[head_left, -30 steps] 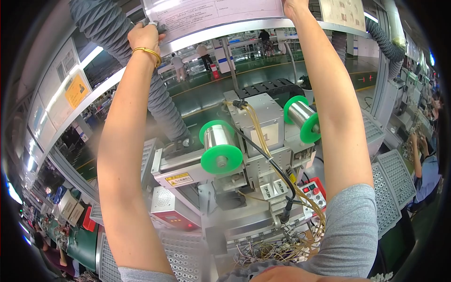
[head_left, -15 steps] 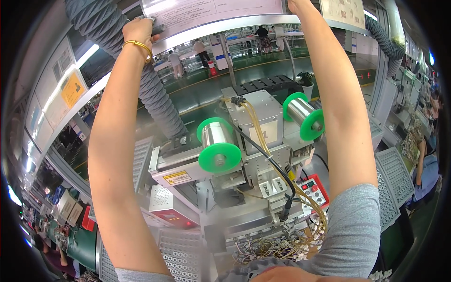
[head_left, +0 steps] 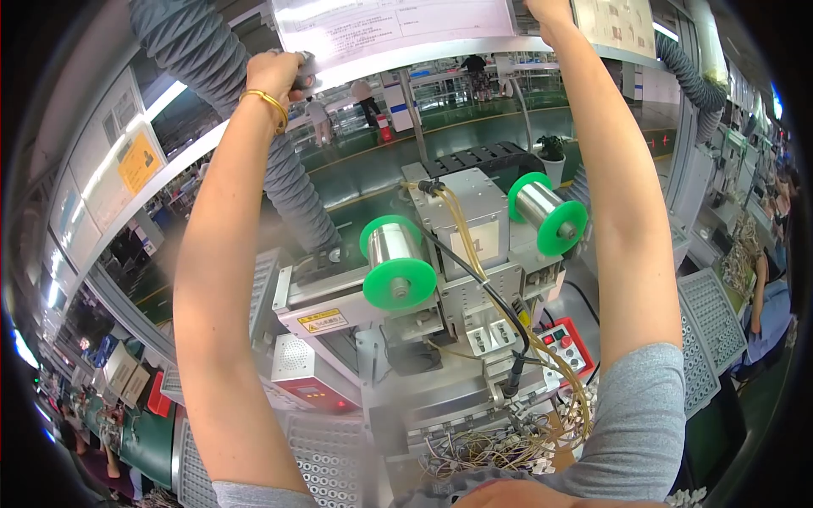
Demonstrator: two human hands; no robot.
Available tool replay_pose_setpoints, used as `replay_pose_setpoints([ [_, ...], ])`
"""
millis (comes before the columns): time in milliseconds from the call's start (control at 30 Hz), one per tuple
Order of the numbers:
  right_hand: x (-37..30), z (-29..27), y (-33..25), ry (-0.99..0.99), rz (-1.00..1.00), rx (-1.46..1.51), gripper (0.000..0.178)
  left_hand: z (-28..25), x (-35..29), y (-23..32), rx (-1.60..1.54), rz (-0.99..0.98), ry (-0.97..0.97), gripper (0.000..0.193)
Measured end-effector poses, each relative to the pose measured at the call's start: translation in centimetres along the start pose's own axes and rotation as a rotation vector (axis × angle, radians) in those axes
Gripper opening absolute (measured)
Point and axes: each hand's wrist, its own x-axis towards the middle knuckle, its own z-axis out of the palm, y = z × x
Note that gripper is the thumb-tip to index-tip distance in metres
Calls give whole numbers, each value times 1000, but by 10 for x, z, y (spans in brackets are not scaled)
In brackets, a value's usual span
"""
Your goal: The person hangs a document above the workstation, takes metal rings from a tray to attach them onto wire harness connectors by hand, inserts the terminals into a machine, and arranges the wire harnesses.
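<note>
- The sheet (head_left: 394, 21) is up high on the far side, above the rail (head_left: 423, 53), between the person's raised hands.
- The left hand (head_left: 273, 71) is curled around a small grey part (head_left: 305, 78), by the sheet's lower left corner; a gold bangle (head_left: 269, 103) rings that wrist.
- The right hand (head_left: 550, 17) is up by the sheet's right end; its fingers are cut off from sight, so I cannot tell whether they grip anything.
- Nearer and lower, between the forearms, stands the machine (head_left: 466, 207); two green-rimmed spools (head_left: 396, 250) flank its top; a red control box (head_left: 566, 345) sits to the right; tangled wires (head_left: 483, 449) lie nearest.
- Left, a ribbed hose (head_left: 296, 190) hangs behind the forearm; far right, pitted trays (head_left: 714, 313).
</note>
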Motion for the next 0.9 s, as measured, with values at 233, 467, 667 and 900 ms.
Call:
replay_pose_setpoints([
  [233,2,-111,37,-68,-129,128,17,-32,-118,13,163,471,35,37],
  [467,-202,-269,0,-405,178,-42,35,-151,-308,-37,269,399,-60,12],
  [667,-441,-478,-39,-912,1118,-423,16,-231,-385,-105,428,166,-96,19],
  [900,-825,-542,-40,-1875,1003,-766,20,-315,-546,-197,338,-394,-367,23],
])
